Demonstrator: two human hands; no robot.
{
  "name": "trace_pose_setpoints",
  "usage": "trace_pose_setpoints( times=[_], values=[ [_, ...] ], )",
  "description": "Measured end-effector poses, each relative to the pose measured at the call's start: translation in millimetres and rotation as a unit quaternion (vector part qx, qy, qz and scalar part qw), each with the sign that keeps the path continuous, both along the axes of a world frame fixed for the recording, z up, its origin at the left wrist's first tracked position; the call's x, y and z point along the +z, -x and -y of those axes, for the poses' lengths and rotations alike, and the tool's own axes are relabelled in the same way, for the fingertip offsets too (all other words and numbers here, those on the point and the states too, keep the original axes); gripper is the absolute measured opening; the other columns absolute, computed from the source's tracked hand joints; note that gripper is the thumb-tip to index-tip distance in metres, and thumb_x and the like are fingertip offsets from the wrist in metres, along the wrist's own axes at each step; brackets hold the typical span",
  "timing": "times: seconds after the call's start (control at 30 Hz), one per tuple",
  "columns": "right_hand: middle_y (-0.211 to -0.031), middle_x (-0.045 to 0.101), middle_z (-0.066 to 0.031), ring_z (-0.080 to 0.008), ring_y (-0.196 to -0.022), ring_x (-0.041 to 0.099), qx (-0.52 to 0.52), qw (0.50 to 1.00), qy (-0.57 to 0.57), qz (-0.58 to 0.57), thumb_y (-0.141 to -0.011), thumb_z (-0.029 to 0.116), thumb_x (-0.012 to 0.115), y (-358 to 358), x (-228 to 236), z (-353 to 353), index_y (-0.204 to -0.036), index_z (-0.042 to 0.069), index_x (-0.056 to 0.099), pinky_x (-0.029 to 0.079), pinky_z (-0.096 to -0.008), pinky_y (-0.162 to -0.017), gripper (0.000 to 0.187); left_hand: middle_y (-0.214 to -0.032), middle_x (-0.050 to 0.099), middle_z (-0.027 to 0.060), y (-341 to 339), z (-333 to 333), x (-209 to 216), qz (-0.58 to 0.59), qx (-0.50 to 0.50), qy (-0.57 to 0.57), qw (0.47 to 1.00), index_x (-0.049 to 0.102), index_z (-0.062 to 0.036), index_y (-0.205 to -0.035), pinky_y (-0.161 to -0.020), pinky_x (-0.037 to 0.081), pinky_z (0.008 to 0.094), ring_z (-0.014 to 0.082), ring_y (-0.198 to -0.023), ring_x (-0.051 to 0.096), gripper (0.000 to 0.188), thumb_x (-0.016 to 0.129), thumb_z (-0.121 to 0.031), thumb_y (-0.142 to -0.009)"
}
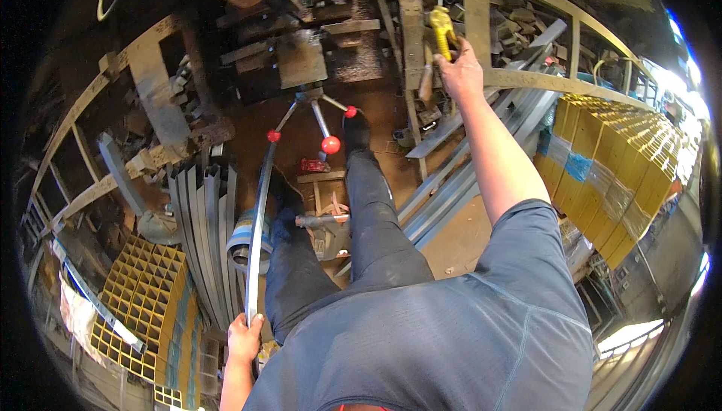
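Observation:
My left hand (244,338) is low at my left side, closed around the near end of a long curved metal strip (259,208) that runs forward past my left leg. My right hand (460,72) is stretched out ahead and grips a yellow hanging control handle (441,29) on a cable. Between my feet stands a machine with three red-knobbed levers (329,142). My dark trousers and blue-grey shirt fill the lower middle.
Grey metal profiles (203,223) stand bundled at my left beside a roll of strip (244,239). Yellow gratings (143,298) lie lower left, stacked yellow panels (617,163) at right. Long steel sections (459,178) and a wooden frame (481,5) lie ahead.

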State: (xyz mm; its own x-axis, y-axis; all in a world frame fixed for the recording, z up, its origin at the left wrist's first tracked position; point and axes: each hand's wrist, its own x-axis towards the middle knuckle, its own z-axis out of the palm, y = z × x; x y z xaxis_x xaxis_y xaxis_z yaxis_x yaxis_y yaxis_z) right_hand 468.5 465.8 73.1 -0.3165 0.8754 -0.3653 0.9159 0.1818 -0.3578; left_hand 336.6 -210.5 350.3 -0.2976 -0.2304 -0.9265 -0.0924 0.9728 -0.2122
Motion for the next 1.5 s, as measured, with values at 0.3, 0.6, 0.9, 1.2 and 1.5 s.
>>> trace_pose_setpoints(
  times=[0.3, 0.6, 0.9, 1.2, 1.5],
  values=[
    [-0.097, 0.075, -0.0025, -0.0107, -0.088, 0.065, -0.079, 0.977, 0.010, -0.199, -0.099, 0.026, 0.078, -48, 65, 43, -0.124, -0.001, 0.074, 0.054, -0.0297, -0.085, 0.037, -0.082, 0.071, 0.0246, 1, 13, -3, 0.018, 0.079, 0.028, 0.996, 0.068, 0.0054, -0.099, -0.077, 0.055, 0.0497, 0.0377, -0.080, 0.074, 0.048, 0.075, -0.043, -0.098],
    [-0.134, 0.064, -0.0140, -0.0307, -0.116, 0.067, 0.093, 0.990, 0.101, 0.045, -0.092, 0.025, 0.084, -211, 135, 201, -0.132, 0.006, 0.072, 0.054, -0.0394, -0.105, 0.046, -0.095, 0.074, 0.0302, -9, 49, -19, 0.026, 0.036, 0.007, 0.999, 0.069, 0.0057, -0.103, -0.085, 0.055, 0.0533, 0.0468, -0.096, 0.074, 0.051, 0.074, -0.045, -0.098],
    [-0.097, 0.075, -0.0058, -0.0139, -0.085, 0.064, -0.069, 0.966, 0.236, 0.076, -0.101, 0.029, 0.080, -180, 90, 164, -0.131, 0.002, 0.071, 0.054, -0.0313, -0.083, 0.041, -0.096, 0.074, 0.0310, -8, 38, -4, 0.030, 0.045, 0.011, 0.998, 0.070, 0.0057, -0.105, -0.085, 0.056, 0.0531, 0.0468, -0.096, 0.075, 0.053, 0.075, -0.046, -0.097],
    [-0.086, 0.073, 0.0002, -0.0097, -0.079, 0.061, -0.052, 0.942, 0.325, 0.067, -0.104, 0.038, 0.077, -128, 71, 136, -0.110, 0.001, 0.075, 0.049, -0.0282, -0.075, 0.038, -0.077, 0.069, 0.0259, -14, 50, -9, 0.019, 0.064, 0.005, 0.998, 0.068, 0.0068, -0.102, -0.072, 0.057, 0.0498, 0.0374, -0.070, 0.074, 0.052, 0.074, -0.045, -0.098],
    [-0.068, 0.062, 0.0021, -0.0085, -0.049, 0.046, -0.062, 0.914, 0.397, 0.061, -0.102, 0.042, 0.078, -64, 56, 130, -0.092, 0.008, 0.073, 0.034, -0.0291, -0.048, 0.036, -0.081, 0.073, 0.0253, -32, 80, 1, -0.017, 0.014, -0.026, 0.999, 0.069, 0.0060, -0.101, -0.077, 0.057, 0.0505, 0.0406, -0.081, 0.075, 0.053, 0.075, -0.046, -0.097]
  ],
)
